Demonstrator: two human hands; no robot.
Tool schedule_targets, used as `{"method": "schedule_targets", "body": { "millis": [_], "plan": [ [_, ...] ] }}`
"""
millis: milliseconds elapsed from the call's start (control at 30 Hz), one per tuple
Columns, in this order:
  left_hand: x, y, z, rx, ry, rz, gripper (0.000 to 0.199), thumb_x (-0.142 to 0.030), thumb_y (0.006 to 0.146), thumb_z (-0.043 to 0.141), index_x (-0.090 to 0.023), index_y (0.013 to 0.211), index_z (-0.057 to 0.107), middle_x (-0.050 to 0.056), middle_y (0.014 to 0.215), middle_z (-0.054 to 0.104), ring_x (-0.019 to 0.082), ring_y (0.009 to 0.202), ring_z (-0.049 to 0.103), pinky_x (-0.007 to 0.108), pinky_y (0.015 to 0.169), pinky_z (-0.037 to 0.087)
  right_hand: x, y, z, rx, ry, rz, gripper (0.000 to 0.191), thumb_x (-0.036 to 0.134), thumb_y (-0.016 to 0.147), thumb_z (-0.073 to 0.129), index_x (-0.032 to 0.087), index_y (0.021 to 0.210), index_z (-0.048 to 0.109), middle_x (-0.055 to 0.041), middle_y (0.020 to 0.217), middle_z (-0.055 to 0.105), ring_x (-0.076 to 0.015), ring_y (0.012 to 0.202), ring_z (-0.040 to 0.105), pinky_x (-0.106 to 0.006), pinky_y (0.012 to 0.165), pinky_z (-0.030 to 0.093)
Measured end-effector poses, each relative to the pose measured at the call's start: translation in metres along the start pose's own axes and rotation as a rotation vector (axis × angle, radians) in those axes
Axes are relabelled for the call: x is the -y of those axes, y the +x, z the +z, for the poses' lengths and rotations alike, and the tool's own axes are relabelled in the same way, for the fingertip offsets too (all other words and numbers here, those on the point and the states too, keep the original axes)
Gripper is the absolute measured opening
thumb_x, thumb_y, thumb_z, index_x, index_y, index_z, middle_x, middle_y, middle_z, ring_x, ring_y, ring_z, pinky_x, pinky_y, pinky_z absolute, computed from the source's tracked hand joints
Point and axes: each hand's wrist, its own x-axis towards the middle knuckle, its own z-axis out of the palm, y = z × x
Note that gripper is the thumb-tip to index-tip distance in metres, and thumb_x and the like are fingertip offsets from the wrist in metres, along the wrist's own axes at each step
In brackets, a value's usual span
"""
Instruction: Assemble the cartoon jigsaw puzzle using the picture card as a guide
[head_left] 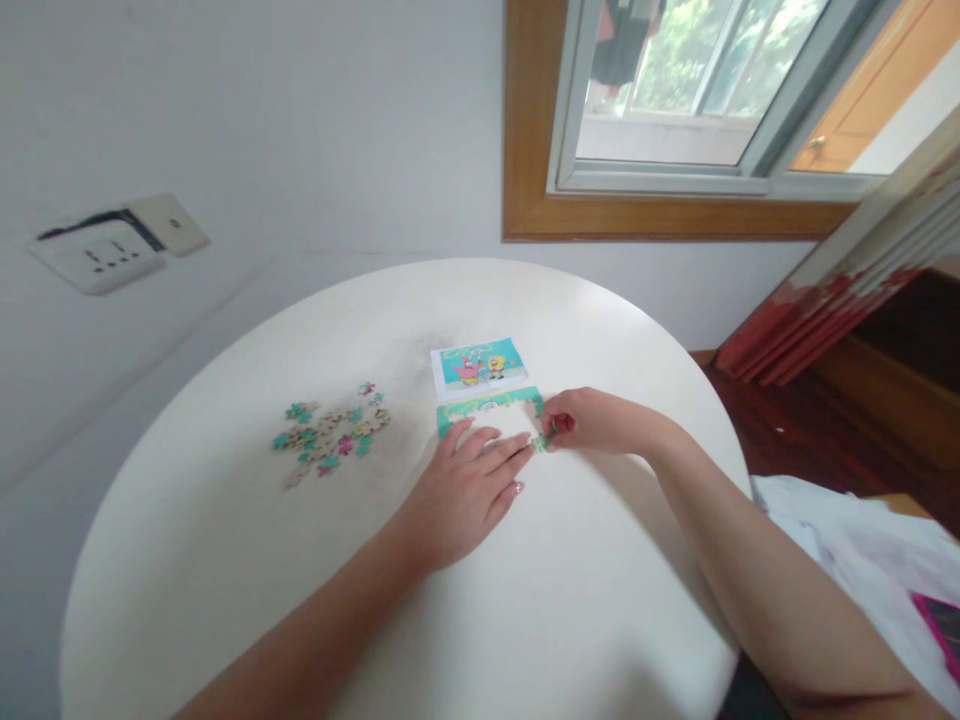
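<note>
A partly filled jigsaw puzzle [487, 402] lies on the white table, with teal pieces along its far edge and a pale bare middle. My left hand [474, 490] rests flat over its near side, fingers spread. At the puzzle's right edge, my right hand [581, 420] pinches a small greenish puzzle piece [547, 440], its fingertips hiding part of it. Just beyond the puzzle sits a printed picture card [487, 365] showing a pink and a yellow cartoon figure on teal. To the left, several loose puzzle pieces [330, 435] form a scattered pile, some face down.
The round white table [225, 560] stands against a pale wall with a socket [105, 252]. Behind it is a wood-framed window [529, 212]. A red and cream curtain [810, 310] hangs at right, above white plastic-looking material [840, 550].
</note>
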Motion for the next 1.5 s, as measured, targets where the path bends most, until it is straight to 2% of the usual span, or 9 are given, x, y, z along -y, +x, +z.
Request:
{"method": "schedule_targets", "body": {
  "millis": [500, 967, 1167, 1233, 1367, 1500],
  "plan": [
    [-0.004, 0.002, 0.001, -0.017, 0.023, -0.012, 0.039, -0.033, 0.099, 0.041, -0.028, 0.137, 0.05, -0.002, 0.137, 0.056, 0.025, 0.119, 0.049, 0.05, 0.11, 0.023, 0.003, -0.002, 0.0, -0.006, -0.008, 0.016, 0.009, 0.022, 0.074, 0.065, 0.021, 0.083, 0.068, -0.0006, 0.077, 0.067, -0.014, 0.067, 0.058, -0.023, 0.06, 0.038],
    [-0.011, 0.006, 0.0, -0.042, 0.058, -0.023, 0.035, -0.029, 0.097, 0.043, -0.023, 0.128, 0.058, 0.002, 0.131, 0.061, 0.026, 0.121, 0.05, 0.052, 0.111, 0.025, 0.002, -0.002, -0.001, 0.012, -0.006, 0.012, 0.01, 0.022, 0.075, 0.064, 0.02, 0.084, 0.069, -0.0006, 0.076, 0.067, -0.0143, 0.067, 0.058, -0.023, 0.061, 0.039],
    [-0.01, 0.003, 0.002, -0.057, 0.054, -0.02, 0.035, -0.03, 0.098, 0.042, -0.023, 0.129, 0.056, 0.003, 0.142, 0.051, 0.026, 0.131, 0.041, 0.051, 0.116, 0.02, 0.004, -0.003, -0.003, 0.021, -0.005, 0.002, 0.014, 0.017, 0.076, 0.058, 0.02, 0.084, 0.069, -0.0013, 0.078, 0.068, -0.0147, 0.068, 0.058, -0.023, 0.063, 0.039],
    [-0.01, 0.001, 0.002, -0.051, 0.041, -0.039, 0.036, -0.031, 0.098, 0.041, -0.023, 0.131, 0.054, 0.003, 0.144, 0.048, 0.025, 0.132, 0.04, 0.052, 0.116, 0.02, 0.002, -0.003, -0.005, -0.01, -0.023, -0.012, 0.02, 0.013, 0.077, 0.052, 0.019, 0.084, 0.07, -0.0019, 0.078, 0.069, -0.0146, 0.069, 0.057, -0.022, 0.064, 0.039],
    [-0.011, 0.0, 0.001, -0.062, 0.001, -0.081, 0.037, -0.03, 0.098, 0.041, -0.02, 0.131, 0.052, 0.007, 0.144, 0.047, 0.025, 0.132, 0.04, 0.052, 0.116, 0.02, -0.004, -0.002, -0.007, -0.15, -0.031, -0.019, 0.028, 0.009, 0.077, 0.045, 0.017, 0.088, 0.07, -0.0031, 0.079, 0.068, -0.0137, 0.068, 0.056, -0.022, 0.065, 0.039],
    [-0.008, -0.001, -0.002, -0.122, -0.03, -0.121, 0.036, -0.025, 0.096, 0.043, -0.018, 0.13, 0.051, 0.009, 0.141, 0.049, 0.025, 0.131, 0.039, 0.049, 0.116, 0.022, -0.007, -0.001, -0.008, -0.191, 0.002, -0.011, 0.023, 0.014, 0.078, 0.048, 0.016, 0.089, 0.068, -0.002, 0.077, 0.065, -0.0127, 0.067, 0.054, -0.021, 0.064, 0.038]
  ]
}}
